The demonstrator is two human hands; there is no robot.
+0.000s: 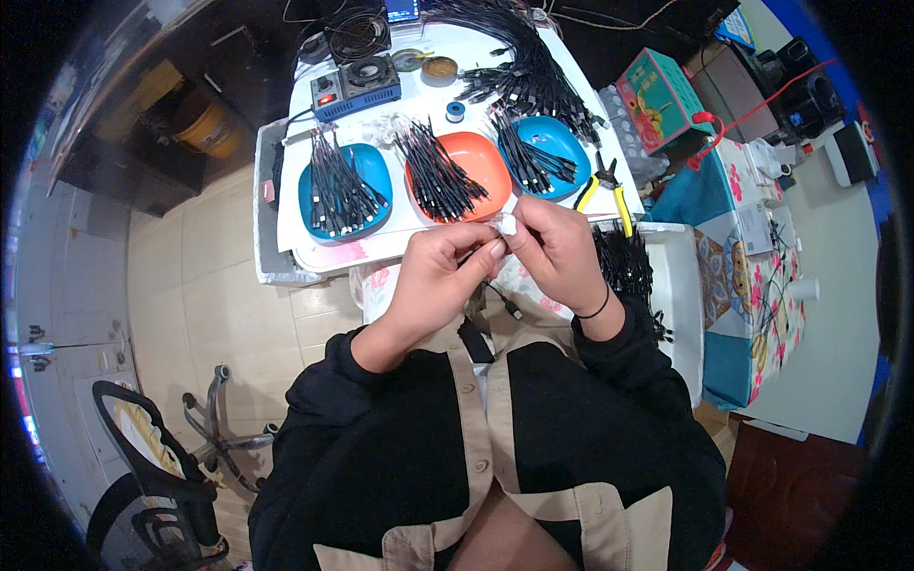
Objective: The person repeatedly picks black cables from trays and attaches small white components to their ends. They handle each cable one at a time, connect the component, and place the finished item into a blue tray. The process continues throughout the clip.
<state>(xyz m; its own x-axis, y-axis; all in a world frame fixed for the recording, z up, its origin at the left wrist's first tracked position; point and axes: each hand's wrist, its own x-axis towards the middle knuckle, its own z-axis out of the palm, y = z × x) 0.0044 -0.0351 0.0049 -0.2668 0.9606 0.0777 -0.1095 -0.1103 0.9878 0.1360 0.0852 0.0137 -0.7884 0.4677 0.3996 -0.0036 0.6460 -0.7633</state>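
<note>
My left hand (450,268) pinches a short black USB cable between thumb and forefinger. Its plug (513,310) dangles below the fingers, over my lap. Fingertip to fingertip with it, my right hand (560,246) closes on the cable's upper end, which the fingers mostly hide. A small white piece (508,225) shows at the right forefinger's tip; whether it is wrapped on or held, I cannot tell. Just beyond my hands lies an orange tray (493,160) with a bundle of black cables (439,175). Blue trays (378,168) (553,135) on either side bear similar bundles.
Yellow-handled wire strippers (603,185) lie at the table's right edge. Farther back are a blue solder pot unit (357,86), a round tin (439,69), a solder spool (455,111) and a large cable heap (535,71). A white foam box (675,285) with cables stands at right, an office chair (157,471) at left.
</note>
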